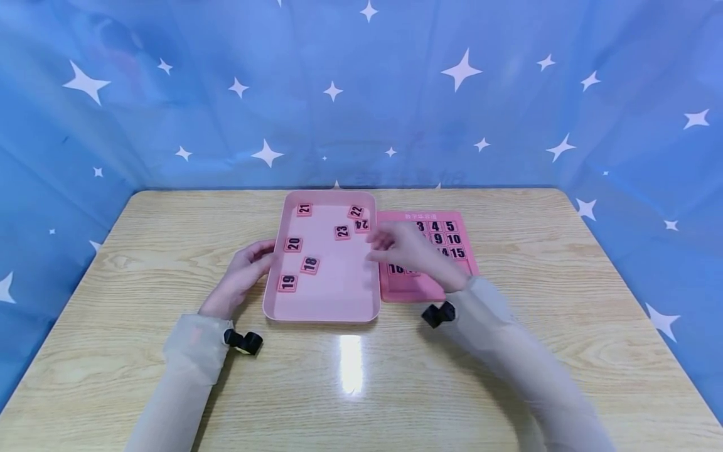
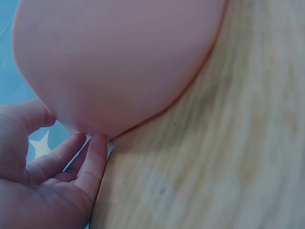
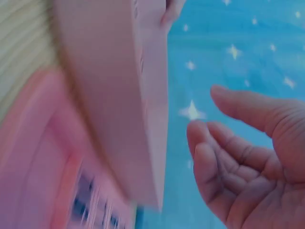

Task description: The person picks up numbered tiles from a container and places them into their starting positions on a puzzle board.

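Note:
A pale pink tray (image 1: 333, 298) rests on the table with several loose numbered tiles in it, among them tile 23 (image 1: 341, 233) and tile 18 (image 1: 310, 265). My left hand (image 1: 248, 270) is at the tray's left side, its fingertips touching the outer wall (image 2: 114, 81). Over the tray's right rim hovers my right hand (image 1: 403, 248), fingers bent loosely and thumb apart, nothing between them in the right wrist view. Under that hand lies a pink number puzzle board (image 1: 415, 290); rows of tiles fill its upper part, and the hand hides some of them.
Both things lie on a wood-grain table (image 1: 271, 389), side by side, the board against the tray's right edge. A blue curtain with white stars (image 1: 361, 113) hangs behind the table and along its sides.

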`<state>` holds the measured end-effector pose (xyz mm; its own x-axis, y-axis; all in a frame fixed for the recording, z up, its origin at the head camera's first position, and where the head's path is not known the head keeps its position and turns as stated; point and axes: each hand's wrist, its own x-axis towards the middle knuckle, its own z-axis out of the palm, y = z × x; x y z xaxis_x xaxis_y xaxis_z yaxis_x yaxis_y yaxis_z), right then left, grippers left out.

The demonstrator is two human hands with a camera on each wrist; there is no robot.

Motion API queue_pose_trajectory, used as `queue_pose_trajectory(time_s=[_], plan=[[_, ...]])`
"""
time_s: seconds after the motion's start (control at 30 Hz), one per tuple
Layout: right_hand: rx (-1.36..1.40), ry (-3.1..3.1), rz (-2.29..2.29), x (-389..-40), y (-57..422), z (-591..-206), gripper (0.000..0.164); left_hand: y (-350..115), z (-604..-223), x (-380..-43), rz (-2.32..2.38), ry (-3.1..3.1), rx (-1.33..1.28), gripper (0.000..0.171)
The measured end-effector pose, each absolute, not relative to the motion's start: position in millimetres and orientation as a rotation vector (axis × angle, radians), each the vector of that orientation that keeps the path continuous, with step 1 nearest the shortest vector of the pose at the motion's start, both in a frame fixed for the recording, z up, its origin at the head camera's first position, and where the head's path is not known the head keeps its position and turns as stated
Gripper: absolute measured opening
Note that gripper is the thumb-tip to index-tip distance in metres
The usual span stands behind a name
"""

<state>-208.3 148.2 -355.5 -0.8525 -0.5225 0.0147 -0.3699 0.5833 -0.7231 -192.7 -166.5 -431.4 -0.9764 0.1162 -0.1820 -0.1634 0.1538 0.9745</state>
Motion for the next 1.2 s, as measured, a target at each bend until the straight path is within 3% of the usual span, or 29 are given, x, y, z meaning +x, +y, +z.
queue_pose_trajectory(time_s=[0.17, 0.47, 0.93, 1.2], plan=[[-0.867, 2.451, -1.161, -221.3, 104.3, -353.4, 0.032, -166.4, -432.3, -192.0, 1.931, 2.216, -0.035, 0.046], [-0.64, 2.467, -1.055, -238.0, 56.3, -367.7, 0.03, -165.3, -434.0, -193.6, 1.92, 2.219, -0.053, 0.045], [-0.557, 2.492, -0.864, -243.1, 31.0, -385.0, 0.023, -167.5, -434.4, -192.3, 1.934, 2.206, -0.048, 0.046], [-0.541, 2.493, -0.793, -242.0, 30.2, -392.0, 0.034, -167.0, -432.0, -192.8, 1.902, 2.222, -0.052, 0.046]])
